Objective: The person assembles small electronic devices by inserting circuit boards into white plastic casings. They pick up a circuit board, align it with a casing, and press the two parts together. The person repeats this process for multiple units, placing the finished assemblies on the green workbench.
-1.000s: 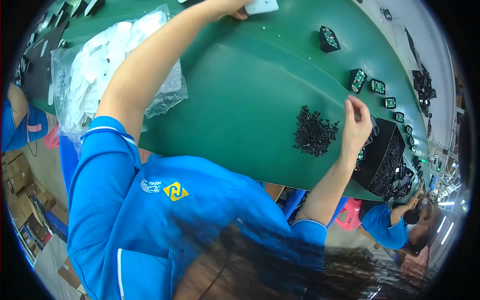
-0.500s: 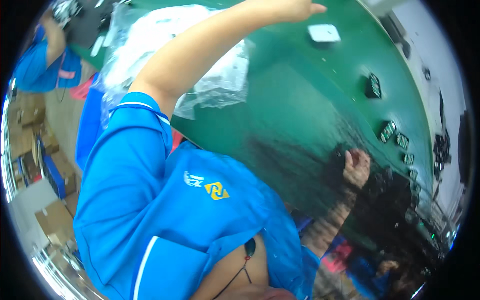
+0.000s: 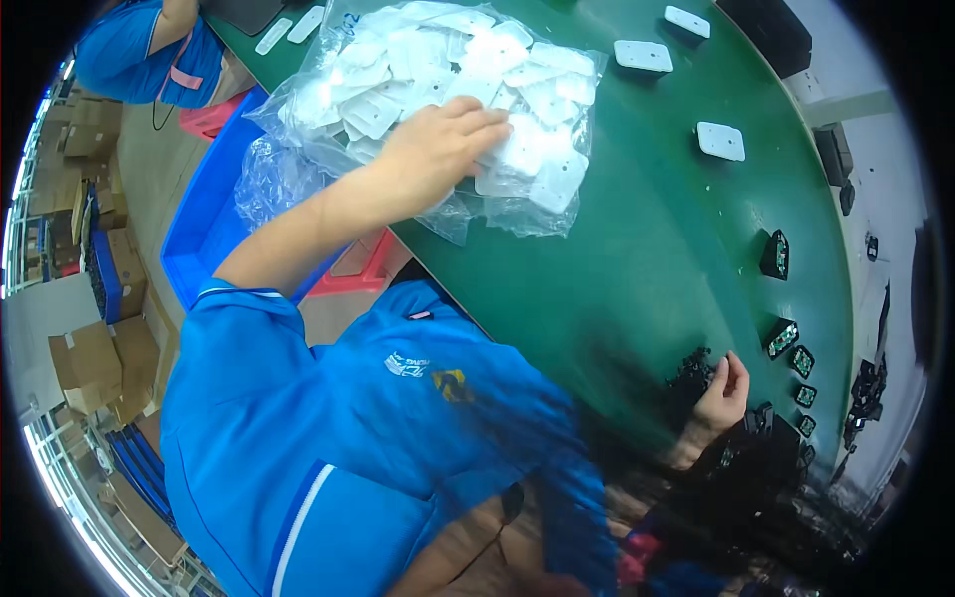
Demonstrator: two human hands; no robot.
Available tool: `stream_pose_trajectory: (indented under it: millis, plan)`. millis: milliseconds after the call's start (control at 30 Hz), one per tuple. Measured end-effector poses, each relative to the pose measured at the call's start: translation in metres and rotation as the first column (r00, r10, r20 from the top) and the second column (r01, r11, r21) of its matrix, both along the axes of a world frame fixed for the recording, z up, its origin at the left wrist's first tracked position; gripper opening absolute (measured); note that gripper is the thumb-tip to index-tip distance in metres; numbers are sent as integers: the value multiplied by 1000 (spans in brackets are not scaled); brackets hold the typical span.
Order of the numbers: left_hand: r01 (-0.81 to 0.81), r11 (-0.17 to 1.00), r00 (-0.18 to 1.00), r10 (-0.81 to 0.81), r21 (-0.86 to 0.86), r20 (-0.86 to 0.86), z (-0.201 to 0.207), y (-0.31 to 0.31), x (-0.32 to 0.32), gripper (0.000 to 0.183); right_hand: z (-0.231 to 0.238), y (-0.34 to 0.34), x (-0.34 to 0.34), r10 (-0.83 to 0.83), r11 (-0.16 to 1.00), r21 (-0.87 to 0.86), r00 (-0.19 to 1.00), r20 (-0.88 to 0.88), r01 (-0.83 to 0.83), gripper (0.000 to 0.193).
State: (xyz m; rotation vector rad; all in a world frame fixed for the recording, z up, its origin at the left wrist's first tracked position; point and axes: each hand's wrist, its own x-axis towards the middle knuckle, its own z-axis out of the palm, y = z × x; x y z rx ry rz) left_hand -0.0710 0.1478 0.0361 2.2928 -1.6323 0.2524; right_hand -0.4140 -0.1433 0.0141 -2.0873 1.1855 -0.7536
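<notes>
My left hand (image 3: 448,144) lies over a heap of thin white plastic plates (image 3: 557,179) in a clear plastic bag (image 3: 458,221). Its fingers are stretched out and touch the plates at the heap's near side; nothing shows lifted in them. At the right, my right hand (image 3: 723,396) hovers by a small pile of tiny black parts (image 3: 691,372). Thumb and fingertips are pressed together there, and whatever they hold is too small to make out. Dark blur covers part of the right forearm.
Three white plates (image 3: 719,141) lie apart on the green table (image 3: 617,289). Several black housings with circuit boards (image 3: 781,338) line its right edge. A blue bin (image 3: 204,234) and a pink stool (image 3: 363,269) stand left of the table. A co-worker's blue sleeve (image 3: 119,50) shows at upper left.
My left hand has drawn back from the far side, near a loose white plate, to the bagged plates. My right hand's fingers have closed together. The whole view has shifted.
</notes>
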Motion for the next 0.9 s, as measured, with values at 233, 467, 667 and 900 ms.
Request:
stream_pose_trajectory:
  millis: [233,467,667,900]
  plan:
    - [-86,990,996,89,108,-22,5,-6,5,37,5,14,18,28,992,119,991,129,-43,15]
    - [-179,976,981,168,122,96,-7,-14,-3,33,-2,23,27,109,987,99,984,138,-123,9]
    - [-314,948,947,309,52,86,-9,1,11,22,15,41,45,99,954,258,972,212,-154,14]
    - [-404,858,248,-231,-317,-941,47,-10,-28,11,32,71,63,184,884,308,867,464,-352,22]
